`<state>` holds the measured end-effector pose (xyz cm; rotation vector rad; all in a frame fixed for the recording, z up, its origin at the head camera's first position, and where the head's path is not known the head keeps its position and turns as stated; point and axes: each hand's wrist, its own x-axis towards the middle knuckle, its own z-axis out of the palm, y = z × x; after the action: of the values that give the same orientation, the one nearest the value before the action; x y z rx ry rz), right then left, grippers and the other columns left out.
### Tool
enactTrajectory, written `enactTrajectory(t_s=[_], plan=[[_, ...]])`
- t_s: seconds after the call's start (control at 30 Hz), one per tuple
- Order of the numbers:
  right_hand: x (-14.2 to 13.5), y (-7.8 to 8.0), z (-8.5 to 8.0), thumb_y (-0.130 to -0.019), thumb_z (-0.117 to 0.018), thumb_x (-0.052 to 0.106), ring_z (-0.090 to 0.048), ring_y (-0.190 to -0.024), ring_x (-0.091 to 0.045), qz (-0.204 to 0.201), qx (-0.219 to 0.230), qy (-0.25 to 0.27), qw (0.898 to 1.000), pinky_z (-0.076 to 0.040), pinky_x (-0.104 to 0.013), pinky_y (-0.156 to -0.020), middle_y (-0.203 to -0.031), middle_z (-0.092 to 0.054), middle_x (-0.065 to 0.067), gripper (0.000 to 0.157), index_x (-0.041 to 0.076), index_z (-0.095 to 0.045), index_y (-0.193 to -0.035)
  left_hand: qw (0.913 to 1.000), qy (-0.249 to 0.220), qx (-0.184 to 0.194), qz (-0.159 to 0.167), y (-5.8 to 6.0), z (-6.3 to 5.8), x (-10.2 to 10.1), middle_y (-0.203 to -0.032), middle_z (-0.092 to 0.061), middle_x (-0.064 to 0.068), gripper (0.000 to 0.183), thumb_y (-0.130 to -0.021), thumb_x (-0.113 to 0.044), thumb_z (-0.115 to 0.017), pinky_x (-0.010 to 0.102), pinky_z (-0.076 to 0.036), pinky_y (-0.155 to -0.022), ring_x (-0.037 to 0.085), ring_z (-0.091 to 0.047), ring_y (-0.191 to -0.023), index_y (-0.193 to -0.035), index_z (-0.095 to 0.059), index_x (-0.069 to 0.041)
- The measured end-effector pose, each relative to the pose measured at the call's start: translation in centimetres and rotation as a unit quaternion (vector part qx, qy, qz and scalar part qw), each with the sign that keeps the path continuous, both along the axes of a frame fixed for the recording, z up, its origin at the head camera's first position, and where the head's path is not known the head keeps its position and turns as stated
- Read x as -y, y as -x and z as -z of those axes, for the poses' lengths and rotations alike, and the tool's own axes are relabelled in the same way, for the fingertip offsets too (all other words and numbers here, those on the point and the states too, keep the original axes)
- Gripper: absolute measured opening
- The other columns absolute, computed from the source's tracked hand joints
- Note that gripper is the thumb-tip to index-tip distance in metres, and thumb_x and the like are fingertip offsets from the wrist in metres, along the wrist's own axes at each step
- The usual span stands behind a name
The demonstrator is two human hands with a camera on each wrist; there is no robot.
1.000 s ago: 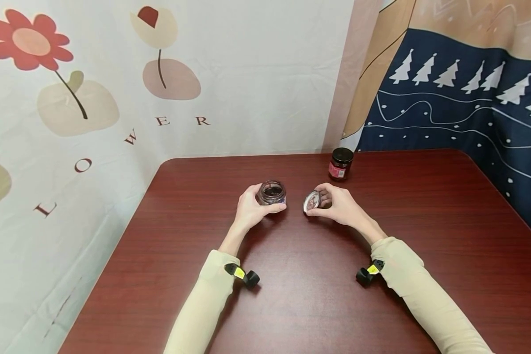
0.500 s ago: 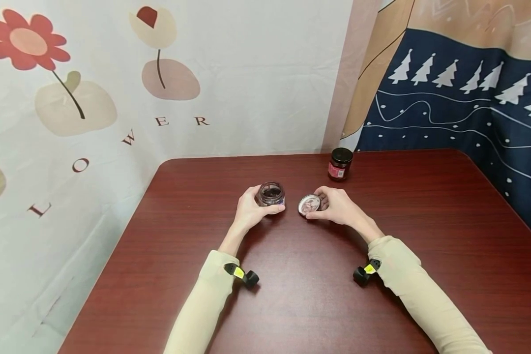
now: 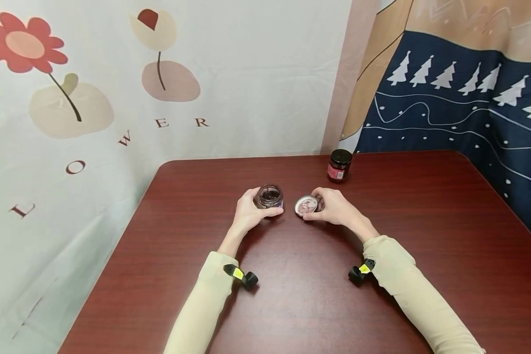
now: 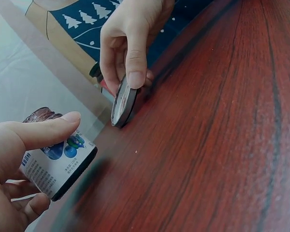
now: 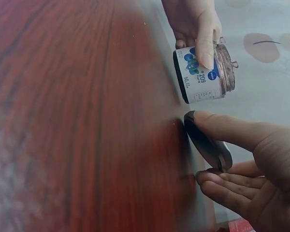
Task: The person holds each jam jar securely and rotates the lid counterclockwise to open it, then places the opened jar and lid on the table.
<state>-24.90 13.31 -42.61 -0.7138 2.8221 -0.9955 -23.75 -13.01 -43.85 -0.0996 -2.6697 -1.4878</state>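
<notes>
My left hand (image 3: 249,213) grips an uncapped glass jar (image 3: 270,197), thumb across its front and fingers behind. Dark contents show through the jar's mouth in the head view. Blueberries are printed on its white label (image 5: 198,72). To the right of the jar, my right hand (image 3: 336,207) pinches a round lid (image 3: 306,206) by its edge between thumb and fingers. The lid's pale, smeared inner side faces up and toward the jar. In the right wrist view the lid's dark outer side (image 5: 208,147) is tilted, its lower edge close over the table.
A second jar (image 3: 339,165), with a black cap and a pink label, stands near the table's back edge, beyond my right hand. The dark red wooden table (image 3: 292,295) meets a flower-printed cloth (image 3: 256,73) behind it. A navy tree-patterned cloth (image 3: 451,108) hangs at the right.
My right hand has moved slightly left and tipped the lid flatter, its inner side now turned more upward. The left hand and its jar have barely moved.
</notes>
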Motion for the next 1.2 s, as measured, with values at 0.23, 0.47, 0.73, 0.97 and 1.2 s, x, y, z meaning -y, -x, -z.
enactTrajectory(t_s=[0.23, 0.47, 0.73, 0.97, 1.2], plan=[[0.5, 0.4, 0.1, -0.077, -0.089, 0.03, -0.06, -0.078, -0.018, 0.0, 0.003, -0.01, 1.0, -0.05, -0.031, -0.07, -0.095, -0.066, -0.011, 0.059, -0.005, -0.061, -0.116, 1.0, -0.004, 0.001, -0.001, 0.2, 0.3, 0.3, -0.132, -0.063, 0.011, 0.077, -0.065, -0.028, -0.096, 0.042, -0.041, -0.107, 0.026, -0.053, -0.128, -0.131, -0.064, -0.006], [0.8, 0.8, 0.3, -0.077, -0.088, 0.03, -0.06, -0.077, -0.016, -0.004, 0.002, -0.014, 1.0, -0.05, -0.03, -0.069, -0.093, -0.065, -0.01, 0.058, -0.005, -0.062, -0.115, 0.9999, -0.009, 0.007, 0.0, 0.4, 0.5, 0.5, -0.133, -0.062, 0.011, 0.078, -0.066, -0.028, -0.096, 0.042, -0.041, -0.107, 0.026, -0.053, -0.128, -0.134, -0.062, -0.006], [1.2, 1.1, 0.3, -0.077, -0.088, 0.036, -0.058, -0.087, -0.024, 0.002, -0.022, -0.049, 0.999, -0.05, -0.039, -0.078, -0.099, -0.063, -0.014, 0.057, -0.002, -0.066, -0.113, 0.9996, -0.027, 0.008, -0.003, 0.5, 0.8, 0.6, -0.13, -0.064, 0.01, 0.077, -0.065, -0.025, -0.096, 0.041, -0.042, -0.106, 0.025, -0.054, -0.126, -0.132, -0.063, -0.006], [1.5, 1.3, 0.2, -0.077, -0.088, 0.035, -0.057, -0.096, -0.028, 0.01, -0.014, -0.056, 0.998, -0.05, -0.045, -0.086, -0.104, -0.063, -0.017, 0.059, -0.004, -0.065, -0.116, 0.9995, -0.029, 0.011, -0.003, 0.5, 1.2, 0.7, -0.132, -0.063, 0.009, 0.077, -0.068, -0.026, -0.095, 0.042, -0.043, -0.105, 0.025, -0.054, -0.126, -0.135, -0.061, -0.007], [1.8, 1.5, 0.5, -0.077, -0.088, 0.035, -0.054, -0.094, -0.026, 0.016, 0.001, -0.058, 0.998, -0.049, -0.041, -0.083, -0.102, -0.059, -0.015, 0.059, -0.002, -0.065, -0.118, 0.9999, -0.015, -0.005, -0.002, 0.8, 1.5, 1.1, -0.127, -0.066, 0.009, 0.074, -0.068, -0.028, -0.095, 0.043, -0.045, -0.101, 0.025, -0.057, -0.12, -0.132, -0.063, -0.007]])
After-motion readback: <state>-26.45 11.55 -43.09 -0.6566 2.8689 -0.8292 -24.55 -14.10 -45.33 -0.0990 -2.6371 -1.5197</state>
